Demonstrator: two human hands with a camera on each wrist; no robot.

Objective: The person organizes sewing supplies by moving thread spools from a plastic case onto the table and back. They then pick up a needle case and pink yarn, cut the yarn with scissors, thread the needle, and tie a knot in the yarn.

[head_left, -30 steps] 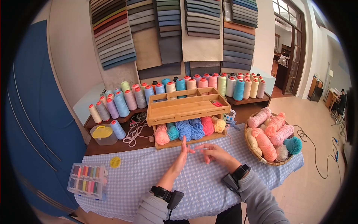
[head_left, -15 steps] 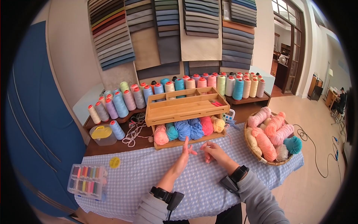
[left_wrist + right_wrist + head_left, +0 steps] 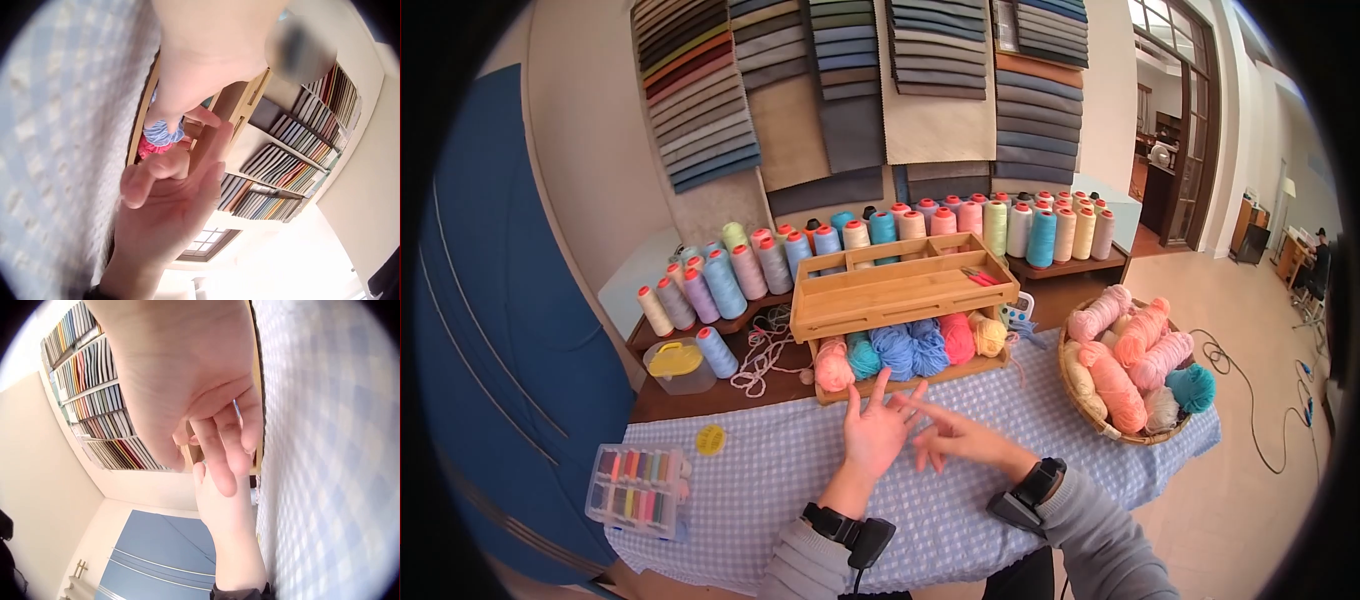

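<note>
Above the cloth, my left hand (image 3: 872, 432) is raised with its fingers spread, holding nothing. My right hand (image 3: 968, 442) comes in from the right with its index finger stretched toward the left hand's fingers, overlapping them in the head view. Its other fingers bend loosely around nothing. In the left wrist view the right hand (image 3: 156, 219) faces the left one palm-on. Just beyond both hands stands a wooden organizer (image 3: 900, 295) with balls of yarn in its lower tray, among them blue yarn (image 3: 908, 347). Red-handled pliers (image 3: 978, 277) lie on its upper shelf.
A wicker basket (image 3: 1072, 385) of yarn skeins stands at the right. On the left are a clear case of thread (image 3: 636, 490), a yellow round tag (image 3: 710, 438) and a yellow-lidded box (image 3: 682, 365). Several thread cones (image 3: 745, 270) line the back. A checked cloth (image 3: 770, 480) covers the front.
My left hand has turned from edge-on to show its palm, fingers fanning out. The right hand's index finger, bent toward the thumb half a second ago, now stretches out to the left hand.
</note>
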